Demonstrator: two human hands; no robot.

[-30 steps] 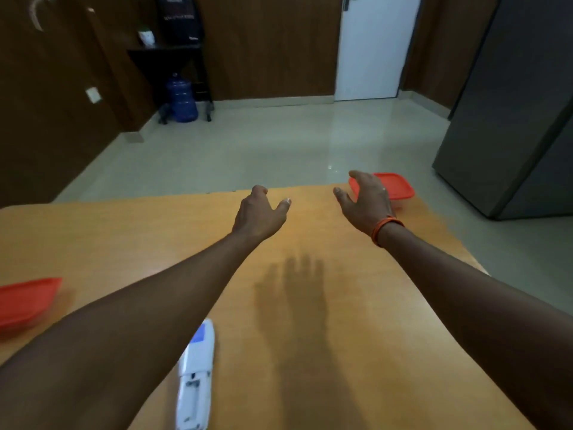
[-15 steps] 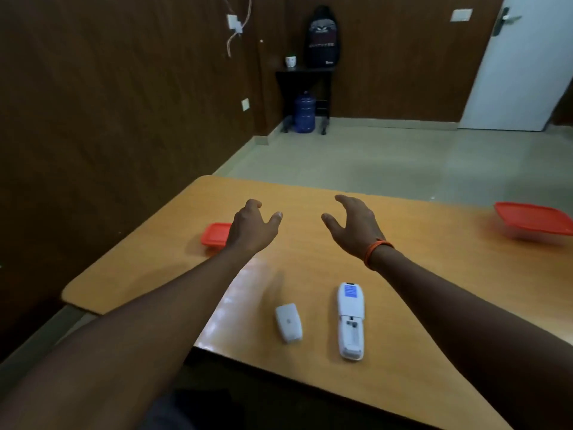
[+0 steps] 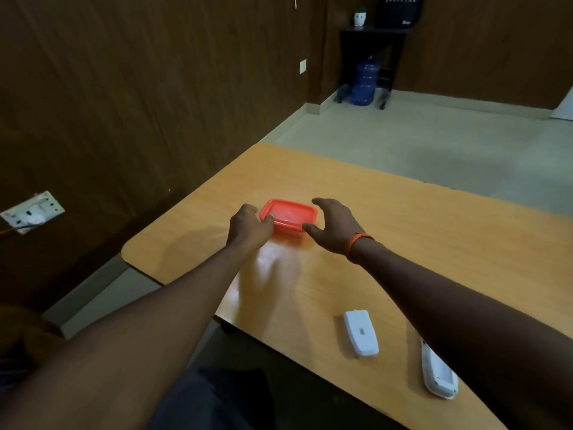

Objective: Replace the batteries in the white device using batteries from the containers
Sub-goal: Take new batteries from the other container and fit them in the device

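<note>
A red lidded container [image 3: 288, 218] sits on the wooden table [image 3: 434, 231] near its far left corner. My left hand [image 3: 248, 226] touches the container's left end, thumb on the lid edge. My right hand [image 3: 335, 226], with an orange band on the wrist, is spread open at the container's right end, fingers curved around it. The white device [image 3: 438, 373] lies at the near edge, partly under my right forearm. Its detached white cover [image 3: 361, 333] lies just left of it. No batteries are visible.
The table's left edge and near edge drop off close to both objects. A dark wood wall with a socket plate [image 3: 31, 211] stands to the left. A blue water jug [image 3: 364, 85] sits under a black stand far across the floor.
My view swung left, bringing the left red container to the middle. Both hands moved forward from above the bare table onto the container's two ends.
</note>
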